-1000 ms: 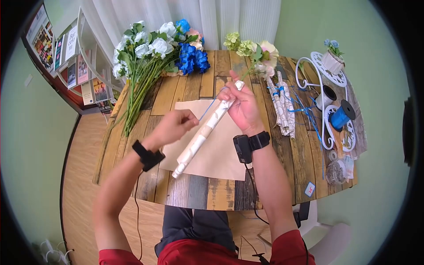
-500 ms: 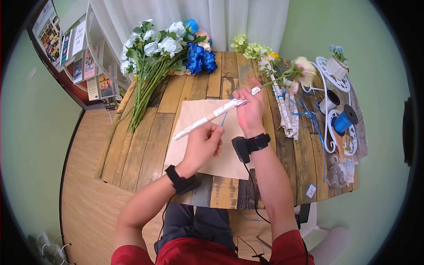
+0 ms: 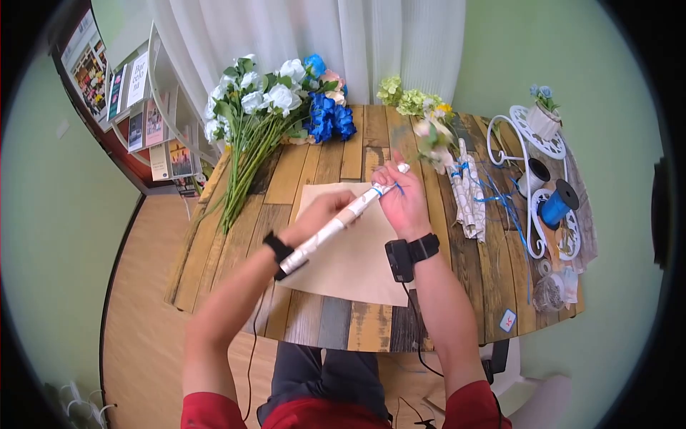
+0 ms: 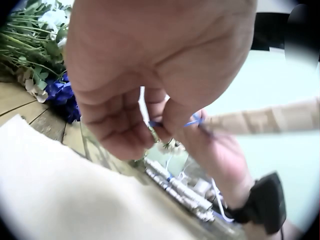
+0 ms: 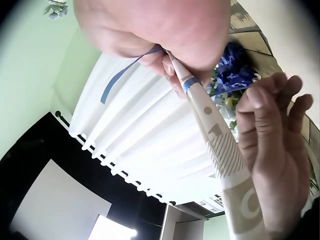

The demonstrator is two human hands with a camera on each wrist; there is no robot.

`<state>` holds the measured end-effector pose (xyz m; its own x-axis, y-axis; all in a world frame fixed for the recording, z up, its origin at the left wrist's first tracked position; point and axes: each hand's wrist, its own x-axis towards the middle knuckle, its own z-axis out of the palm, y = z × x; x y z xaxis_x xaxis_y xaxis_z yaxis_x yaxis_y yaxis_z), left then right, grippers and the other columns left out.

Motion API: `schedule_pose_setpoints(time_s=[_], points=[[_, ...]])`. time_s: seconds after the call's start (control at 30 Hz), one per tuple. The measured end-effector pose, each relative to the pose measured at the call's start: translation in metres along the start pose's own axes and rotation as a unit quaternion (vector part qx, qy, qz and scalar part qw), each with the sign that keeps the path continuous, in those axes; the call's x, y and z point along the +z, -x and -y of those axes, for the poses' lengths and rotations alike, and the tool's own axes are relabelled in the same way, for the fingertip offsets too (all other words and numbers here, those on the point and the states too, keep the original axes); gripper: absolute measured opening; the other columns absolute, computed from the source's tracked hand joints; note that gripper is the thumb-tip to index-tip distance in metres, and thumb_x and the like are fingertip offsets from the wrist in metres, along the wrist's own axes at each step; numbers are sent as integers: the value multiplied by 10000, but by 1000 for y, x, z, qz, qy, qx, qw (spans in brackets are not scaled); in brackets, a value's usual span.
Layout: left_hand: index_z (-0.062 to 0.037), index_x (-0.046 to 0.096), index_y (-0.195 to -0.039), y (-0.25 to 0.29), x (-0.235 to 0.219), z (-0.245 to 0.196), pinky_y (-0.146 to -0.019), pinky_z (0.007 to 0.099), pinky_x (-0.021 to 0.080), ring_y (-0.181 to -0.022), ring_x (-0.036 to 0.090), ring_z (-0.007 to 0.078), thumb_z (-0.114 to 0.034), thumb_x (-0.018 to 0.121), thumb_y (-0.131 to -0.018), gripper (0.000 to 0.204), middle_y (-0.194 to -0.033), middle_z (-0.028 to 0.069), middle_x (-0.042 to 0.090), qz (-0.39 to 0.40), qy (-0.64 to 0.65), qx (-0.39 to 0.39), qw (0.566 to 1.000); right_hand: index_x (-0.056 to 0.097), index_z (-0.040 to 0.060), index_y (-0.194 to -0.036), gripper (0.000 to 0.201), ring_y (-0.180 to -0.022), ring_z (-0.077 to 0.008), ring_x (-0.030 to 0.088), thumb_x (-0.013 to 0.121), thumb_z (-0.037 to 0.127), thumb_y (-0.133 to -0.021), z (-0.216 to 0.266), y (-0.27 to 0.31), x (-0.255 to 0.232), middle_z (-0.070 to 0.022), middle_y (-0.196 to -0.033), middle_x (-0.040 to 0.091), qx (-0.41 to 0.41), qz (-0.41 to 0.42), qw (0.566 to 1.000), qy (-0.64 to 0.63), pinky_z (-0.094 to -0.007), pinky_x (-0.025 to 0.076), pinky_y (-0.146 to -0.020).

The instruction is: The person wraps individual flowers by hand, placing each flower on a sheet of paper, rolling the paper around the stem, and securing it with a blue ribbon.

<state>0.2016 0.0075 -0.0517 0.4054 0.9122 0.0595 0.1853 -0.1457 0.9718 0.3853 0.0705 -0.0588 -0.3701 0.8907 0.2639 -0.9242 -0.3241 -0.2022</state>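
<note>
My right hand [image 3: 405,204] grips a slim roll of patterned white-and-tan paper [image 3: 325,235] near its upper end. A cream flower [image 3: 434,134], blurred, sticks out beyond that end. A narrow blue ribbon [image 5: 113,86] circles the roll just below the right fingers, with a loose tail hanging in the right wrist view. My left hand [image 3: 321,212] is behind the roll in the head view. Its thumb and index finger pinch the ribbon's other end, seen in the right wrist view, where the left hand [image 5: 274,150] is beside the roll.
Brown paper [image 3: 361,268] lies under the hands. White roses [image 3: 282,99] and blue flowers [image 3: 329,118] lie at back left. Right of the hands are wrapped bundles [image 3: 468,204], a blue ribbon spool [image 3: 555,209], a white spool [image 3: 533,176] and a white metal stand [image 3: 547,136].
The left hand has passed around the roll with the ribbon, which now circles the roll. The roll swung flatter, then steeper again, and its flower moved right, then back left.
</note>
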Motion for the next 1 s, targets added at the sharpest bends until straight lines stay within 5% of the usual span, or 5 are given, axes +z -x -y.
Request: schedule_pose_setpoints(time_s=[0.33, 0.6, 0.77, 0.93, 1.0], points=[[-41, 598, -969, 24, 89, -11, -568, 213, 494, -631, 584, 76, -188, 513, -1015, 176, -760, 10, 604, -222, 419, -69, 878, 376, 82, -1249, 438, -750, -165, 443, 502, -111, -876, -11, 1, -4, -40, -869, 431, -117, -19, 983, 140, -355, 410, -766], [26, 618, -855, 10, 64, -44, -480, 295, 496, -573, 632, 162, -132, 552, -955, 199, -646, 87, 624, -182, -125, -62, 973, 358, 60, -1285, 482, -787, -173, 480, 520, -108, -864, -6, 1, -2, -41, -912, 439, -160, -49, 939, 299, -352, 430, -783], [-3, 645, -868, -12, 38, -50, -590, 430, 511, -654, 655, 305, -190, 629, -902, 191, -692, 126, 645, -221, -477, 83, 846, 360, 54, -1294, 493, -783, -167, 473, 502, -112, -852, -8, 6, 5, -43, -924, 436, -99, -32, 942, 318, -345, 427, -763], [-22, 611, -860, -17, 6, -40, -743, 359, 527, -827, 683, 239, -213, 587, -953, 213, -946, 135, 684, -120, -271, -5, 955, 404, 50, -1267, 495, -748, -162, 439, 439, -114, -801, 0, 2, -3, -51, -916, 430, -42, 26, 983, 177, -334, 410, -750], [-11, 568, -952, -16, 11, -25, -819, 344, 557, -882, 693, 225, -189, 532, -996, 187, -1001, 141, 679, -8, 228, -113, 967, 419, 46, -1257, 502, -739, -162, 429, 425, -111, -781, 0, 1, -2, -53, -912, 427, -28, 45, 989, 139, -332, 404, -747]])
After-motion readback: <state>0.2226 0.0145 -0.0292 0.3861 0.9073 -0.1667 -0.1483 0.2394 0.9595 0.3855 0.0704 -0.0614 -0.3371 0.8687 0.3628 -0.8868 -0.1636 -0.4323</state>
